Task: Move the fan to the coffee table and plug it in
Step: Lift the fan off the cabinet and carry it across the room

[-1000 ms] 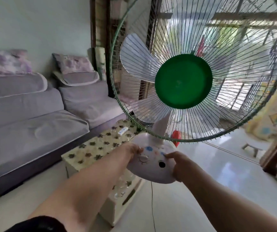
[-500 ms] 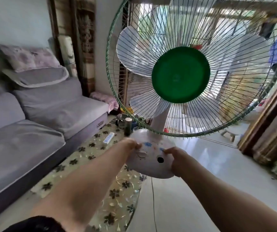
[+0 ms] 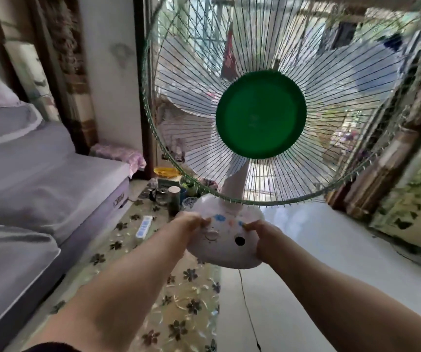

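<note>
I hold a white table fan [image 3: 226, 246] with a green centre disc and a wire cage in the air in front of me. My left hand [image 3: 191, 223] grips the left side of its rounded base and my right hand [image 3: 262, 240] grips the right side. The base hangs over the right edge of the coffee table [image 3: 178, 301], which has a flowered cloth on it. The fan's thin black cord [image 3: 248, 311] dangles from under the base toward the floor. Its plug is out of view.
A grey sofa [image 3: 39, 179] runs along the left of the table. On the table lie a white remote [image 3: 143, 226], a dark cup [image 3: 173, 199] and several small items at the far end. Pale tiled floor [image 3: 318, 262] lies on the right, before a glass door.
I have moved forward and turned, so the fan now hangs over the coffee table's right edge and the table's far end is closer. Both hands keep their grip on the base.
</note>
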`<state>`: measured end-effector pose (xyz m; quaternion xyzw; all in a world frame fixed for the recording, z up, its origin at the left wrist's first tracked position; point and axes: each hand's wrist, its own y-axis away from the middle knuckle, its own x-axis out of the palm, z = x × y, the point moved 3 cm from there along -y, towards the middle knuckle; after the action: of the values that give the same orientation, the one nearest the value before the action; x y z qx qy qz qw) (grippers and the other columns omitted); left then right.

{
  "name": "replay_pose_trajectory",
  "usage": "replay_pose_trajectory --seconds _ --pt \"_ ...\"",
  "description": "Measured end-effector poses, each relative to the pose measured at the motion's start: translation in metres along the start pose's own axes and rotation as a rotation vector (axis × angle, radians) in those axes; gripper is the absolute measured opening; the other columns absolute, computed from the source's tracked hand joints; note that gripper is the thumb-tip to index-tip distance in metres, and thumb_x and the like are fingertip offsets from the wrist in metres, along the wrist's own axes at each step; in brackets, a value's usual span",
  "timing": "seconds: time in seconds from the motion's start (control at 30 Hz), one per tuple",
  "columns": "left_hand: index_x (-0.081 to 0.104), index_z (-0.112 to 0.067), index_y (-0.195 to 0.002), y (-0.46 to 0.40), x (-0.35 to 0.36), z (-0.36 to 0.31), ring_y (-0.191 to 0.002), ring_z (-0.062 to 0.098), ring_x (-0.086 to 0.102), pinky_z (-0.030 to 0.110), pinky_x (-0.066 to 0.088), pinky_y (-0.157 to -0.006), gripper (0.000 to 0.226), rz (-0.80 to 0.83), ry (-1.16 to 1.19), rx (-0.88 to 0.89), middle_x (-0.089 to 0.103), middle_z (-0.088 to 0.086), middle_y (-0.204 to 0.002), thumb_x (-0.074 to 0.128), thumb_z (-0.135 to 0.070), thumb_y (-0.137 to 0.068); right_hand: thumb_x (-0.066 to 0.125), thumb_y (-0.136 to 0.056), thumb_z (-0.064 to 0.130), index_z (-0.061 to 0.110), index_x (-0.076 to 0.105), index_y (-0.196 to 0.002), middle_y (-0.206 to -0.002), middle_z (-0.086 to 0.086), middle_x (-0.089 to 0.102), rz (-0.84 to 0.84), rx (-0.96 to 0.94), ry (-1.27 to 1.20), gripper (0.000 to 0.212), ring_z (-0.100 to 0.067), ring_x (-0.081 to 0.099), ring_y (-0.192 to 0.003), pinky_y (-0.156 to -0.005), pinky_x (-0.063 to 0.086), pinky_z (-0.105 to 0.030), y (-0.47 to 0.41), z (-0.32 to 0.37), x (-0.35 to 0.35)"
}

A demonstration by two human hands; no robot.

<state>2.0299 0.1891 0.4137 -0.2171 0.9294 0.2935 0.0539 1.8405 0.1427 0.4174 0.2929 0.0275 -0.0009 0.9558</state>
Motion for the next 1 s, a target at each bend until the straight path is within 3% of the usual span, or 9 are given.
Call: replay_pose_trajectory --seconds 0.13,0.3,0.43,0.5,0.57,0.67,0.77,0.9,1.0 --pt "0.054 0.007 -0.134 -0.029 -0.032 0.006 -0.118 0.04 0.062 0.051 0.048 -0.106 0.058 0.117 0.029 -0.01 0.061 0.026 -0.133 0.076 -0.014 -0.084 0.086 -0.061 0.003 -0.006 0.061 -0.124 -0.121 -0.023 0.067 -0.114 0.024 -0.078 0.068 -0.044 0.066 -0.107 -0.098 0.05 -0.06 -0.007 -0.013 0.037" --pt "0.055 0.007 -0.13 -0.054 -0.071 0.016 -0.117 0.044 0.062 0.057 0.049 -0.102 0.053 0.236 0.026 0.007 0.062 0.027 -0.129 0.075 -0.007 -0.084 0.088 -0.057 0.007 -0.008 0.058 -0.123 -0.118 -0.025 0.068 -0.227 0.055 -0.138 0.073 -0.043 0.069 -0.103 -0.096 0.054 -0.056 -0.011 -0.046 0.08" --pt "0.06 0.011 -0.104 -0.064 -0.094 0.04 -0.082 0.035 0.074 0.046 0.061 -0.081 0.014 0.368 0.089 -0.066 0.075 0.021 -0.08 0.062 0.006 -0.091 0.078 -0.074 0.003 -0.009 0.056 -0.118 -0.117 -0.024 0.066 -0.296 0.101 -0.232 0.051 -0.037 0.069 -0.101 -0.091 0.056 -0.052 0.002 -0.078 0.113" --pt "0.06 0.012 -0.112 -0.068 -0.105 0.056 -0.095 0.04 0.071 0.049 0.056 -0.091 0.026 0.358 0.032 -0.091 0.074 0.027 -0.099 0.067 0.003 -0.089 0.058 -0.087 -0.001 0.002 0.053 -0.104 -0.111 -0.02 0.059 -0.289 0.107 -0.35 0.018 -0.03 0.063 -0.092 -0.08 0.056 -0.044 0.015 -0.094 0.128" --pt "0.054 0.011 -0.13 -0.077 -0.109 0.075 -0.117 0.045 0.062 0.058 0.048 -0.102 0.048 0.397 -0.007 -0.088 0.062 0.03 -0.129 0.071 -0.002 -0.087 0.053 -0.09 -0.005 0.005 0.05 -0.108 -0.117 -0.023 0.057 -0.273 0.094 -0.4 0.021 -0.034 0.061 -0.099 -0.089 0.056 -0.044 0.026 -0.11 0.139" --pt "0.054 0.012 -0.133 -0.074 -0.116 0.101 -0.109 0.039 0.064 0.056 0.049 -0.101 0.049 0.437 0.001 -0.091 0.064 0.027 -0.122 0.068 -0.001 -0.089 0.066 -0.077 -0.009 -0.007 0.066 -0.104 -0.113 -0.023 0.067 -0.338 0.125 -0.397 0.027 -0.035 0.067 -0.098 -0.093 0.055 -0.047 0.037 -0.142 0.143" --pt "0.056 0.014 -0.128 -0.067 -0.125 0.125 -0.093 0.036 0.065 0.053 0.056 -0.086 0.047 0.376 0.015 -0.066 0.066 0.028 -0.108 0.071 0.004 -0.085 0.07 -0.077 -0.005 -0.015 0.062 -0.123 -0.124 -0.028 0.066 -0.329 0.128 -0.391 0.048 -0.043 0.066 -0.113 -0.098 0.053 -0.056 0.037 -0.177 0.154" --pt "0.047 0.013 -0.134 -0.073 -0.128 0.168 -0.062 0.033 0.058 0.035 0.049 -0.029 0.049 0.381 0.025 -0.061 0.056 0.021 -0.081 0.065 0.011 -0.088 0.081 -0.066 -0.008 -0.02 0.063 -0.107 -0.111 -0.031 0.07 -0.416 0.117 -0.472 0.046 -0.041 0.071 -0.096 -0.089 0.056 -0.061 0.02 -0.23 0.162" --pt "0.056 0.012 -0.107 -0.082 -0.126 0.207 -0.035 0.025 0.06 0.029 0.044 -0.025 0.019 0.357 0.009 -0.104 0.054 0.02 -0.076 0.063 0.01 -0.089 0.081 -0.064 -0.009 -0.019 0.061 -0.11 -0.108 -0.029 0.071 -0.412 0.117 -0.482 0.051 -0.041 0.071 -0.097 -0.088 0.056 -0.061 -0.005 -0.274 0.169"
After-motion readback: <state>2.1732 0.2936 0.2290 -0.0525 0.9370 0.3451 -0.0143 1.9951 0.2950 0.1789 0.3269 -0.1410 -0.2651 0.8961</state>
